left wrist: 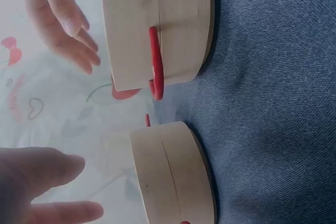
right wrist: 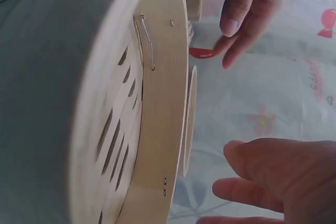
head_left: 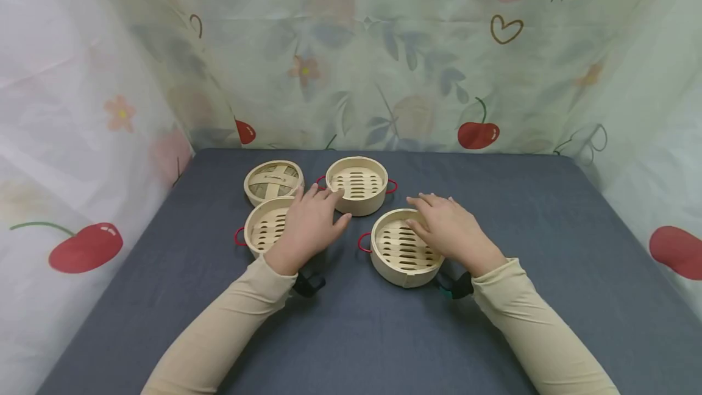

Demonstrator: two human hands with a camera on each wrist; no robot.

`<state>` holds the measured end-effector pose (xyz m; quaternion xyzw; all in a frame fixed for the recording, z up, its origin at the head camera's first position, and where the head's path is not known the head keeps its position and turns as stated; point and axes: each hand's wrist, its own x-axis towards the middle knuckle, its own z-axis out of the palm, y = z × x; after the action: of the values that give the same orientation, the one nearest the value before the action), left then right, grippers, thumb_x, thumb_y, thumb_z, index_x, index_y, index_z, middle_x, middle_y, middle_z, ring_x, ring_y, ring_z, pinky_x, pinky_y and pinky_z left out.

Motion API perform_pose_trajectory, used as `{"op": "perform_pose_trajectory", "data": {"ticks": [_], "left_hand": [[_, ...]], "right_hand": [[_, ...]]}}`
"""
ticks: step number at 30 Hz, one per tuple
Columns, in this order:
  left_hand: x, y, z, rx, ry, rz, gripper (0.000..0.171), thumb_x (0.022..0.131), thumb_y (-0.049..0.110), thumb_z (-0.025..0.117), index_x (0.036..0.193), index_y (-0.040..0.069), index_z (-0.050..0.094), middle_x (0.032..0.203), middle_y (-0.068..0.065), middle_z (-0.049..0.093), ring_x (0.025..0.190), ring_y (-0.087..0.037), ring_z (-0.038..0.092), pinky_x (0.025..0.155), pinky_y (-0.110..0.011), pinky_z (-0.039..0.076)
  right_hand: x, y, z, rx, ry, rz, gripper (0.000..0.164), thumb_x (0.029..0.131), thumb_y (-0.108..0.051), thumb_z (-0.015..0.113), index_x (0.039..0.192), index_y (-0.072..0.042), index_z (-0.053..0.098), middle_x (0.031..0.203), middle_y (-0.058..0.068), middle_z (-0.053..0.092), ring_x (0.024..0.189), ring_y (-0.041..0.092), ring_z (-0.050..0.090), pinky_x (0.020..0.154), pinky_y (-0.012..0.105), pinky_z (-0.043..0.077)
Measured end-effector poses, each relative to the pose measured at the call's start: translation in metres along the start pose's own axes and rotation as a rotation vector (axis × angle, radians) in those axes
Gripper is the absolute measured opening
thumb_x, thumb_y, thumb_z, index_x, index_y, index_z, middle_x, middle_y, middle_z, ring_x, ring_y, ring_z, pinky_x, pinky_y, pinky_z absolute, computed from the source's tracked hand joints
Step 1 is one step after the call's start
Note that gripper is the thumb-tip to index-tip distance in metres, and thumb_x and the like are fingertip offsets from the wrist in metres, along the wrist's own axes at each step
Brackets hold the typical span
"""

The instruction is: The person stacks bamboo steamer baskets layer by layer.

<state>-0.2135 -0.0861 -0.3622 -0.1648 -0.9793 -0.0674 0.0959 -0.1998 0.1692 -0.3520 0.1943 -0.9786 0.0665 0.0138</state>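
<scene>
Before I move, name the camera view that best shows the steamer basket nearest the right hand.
The head view: the steamer basket shows nearly whole, slotted floor and red handle included, the right hand covering one side. Left wrist view: cropped outer wall and handle. Right wrist view: cropped close-up, including inner wall and floor.

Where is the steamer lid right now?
In the head view, the lid sits toward the back left of the table, just behind the left basket and left of the rear basket.
</scene>
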Motion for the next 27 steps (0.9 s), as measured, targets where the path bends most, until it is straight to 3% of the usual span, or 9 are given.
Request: {"op": "perform_pose_trajectory", "data": {"ticks": [5, 8, 11, 18, 27], "left_hand": [[-0.001, 0.002, -0.003, -0.02, 0.066, 0.025, 0.037, 0.094, 0.035, 0.061, 0.125, 0.016, 0.065, 0.11, -0.006, 0.072, 0.102, -0.027, 0.067, 0.102, -0.051, 0.043], [-0.001, 0.002, -0.004, -0.053, 0.085, 0.006, 0.032, 0.094, 0.033, 0.06, 0.121, 0.016, 0.068, 0.108, -0.005, 0.072, 0.088, -0.025, 0.069, 0.081, -0.044, 0.054], [-0.001, 0.001, -0.005, -0.081, 0.099, -0.014, 0.029, 0.094, 0.032, 0.06, 0.118, 0.017, 0.069, 0.108, -0.004, 0.072, 0.083, -0.023, 0.069, 0.063, -0.04, 0.053], [-0.001, -0.003, -0.01, -0.148, 0.083, -0.025, 0.026, 0.095, 0.03, 0.059, 0.115, 0.017, 0.069, 0.102, -0.001, 0.072, 0.079, -0.017, 0.067, 0.056, -0.034, 0.05], [-0.005, -0.013, -0.019, -0.314, 0.03, -0.033, 0.024, 0.095, 0.029, 0.057, 0.112, 0.016, 0.07, 0.093, 0.0, 0.071, 0.065, -0.012, 0.059, 0.053, -0.026, 0.044]], "right_hand": [[-0.001, 0.0, -0.003, 0.054, -0.012, 0.017, 0.046, 0.098, -0.034, 0.057, 0.136, -0.01, 0.054, 0.134, 0.012, 0.058, 0.123, 0.03, 0.056, 0.094, 0.051, 0.048], [-0.002, 0.002, -0.004, 0.089, -0.015, 0.028, 0.042, 0.098, -0.033, 0.056, 0.134, -0.012, 0.055, 0.133, 0.01, 0.06, 0.121, 0.029, 0.057, 0.089, 0.051, 0.05], [-0.002, 0.005, -0.005, 0.119, -0.006, 0.034, 0.039, 0.099, -0.032, 0.055, 0.132, -0.014, 0.057, 0.131, 0.008, 0.061, 0.118, 0.027, 0.06, 0.087, 0.05, 0.051], [-0.006, 0.013, -0.007, 0.196, 0.017, 0.065, 0.032, 0.099, -0.031, 0.055, 0.127, -0.017, 0.061, 0.121, 0.007, 0.067, 0.112, 0.027, 0.062, 0.085, 0.05, 0.051], [-0.015, 0.028, -0.006, 0.322, 0.039, 0.069, 0.032, 0.1, -0.032, 0.053, 0.125, -0.015, 0.062, 0.125, 0.006, 0.063, 0.112, 0.029, 0.061, 0.088, 0.05, 0.049]]}}
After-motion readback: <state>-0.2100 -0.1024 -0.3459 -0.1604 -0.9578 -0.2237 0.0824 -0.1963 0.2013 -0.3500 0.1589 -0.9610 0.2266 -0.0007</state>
